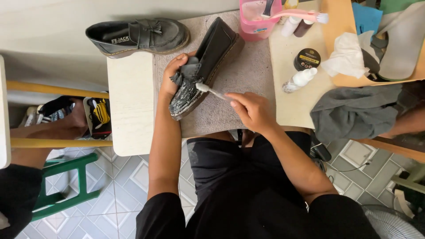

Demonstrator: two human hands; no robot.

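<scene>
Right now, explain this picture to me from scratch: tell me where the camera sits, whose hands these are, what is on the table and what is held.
There is no machine here. One camera, worn on a person's head, looks down at their own two bare hands.

The left hand steadies a black loafer lying on a grey mat; the shoe's toe is covered in white foam. The right hand holds a small brush with its head against that toe.

The matching second loafer rests at the table's far edge. To the right lie a pink tub, a pink-handled brush, a round black tin, a small white bottle, a white cloth and a grey cloth.
</scene>
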